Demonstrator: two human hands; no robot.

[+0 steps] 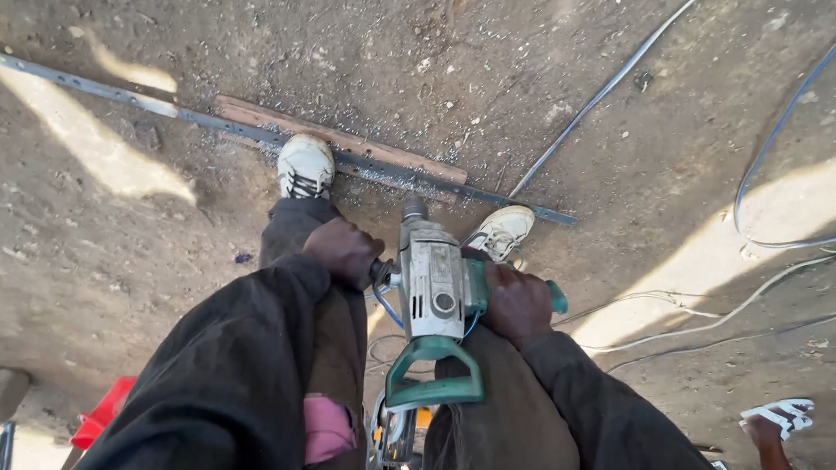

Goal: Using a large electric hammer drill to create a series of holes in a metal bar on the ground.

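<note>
A grey and green electric drill [434, 297] points down at a long flat metal bar [142, 101] lying on the dirt. My left hand [344, 251] grips the drill's black side handle. My right hand [516, 303] is closed on the green grip on the drill's other side. The bar rests across a wooden plank [347, 140], and my two white shoes [305, 165] stand on it, one on either side of the drill tip. Metal shavings lie scattered around the plank.
Several cables [598, 92] run over the ground to the right. Another person's sandalled foot [778, 420] shows at the lower right. A red object [100, 418] and a stone [0, 391] sit at the lower left. Another power tool [392, 441] lies between my legs.
</note>
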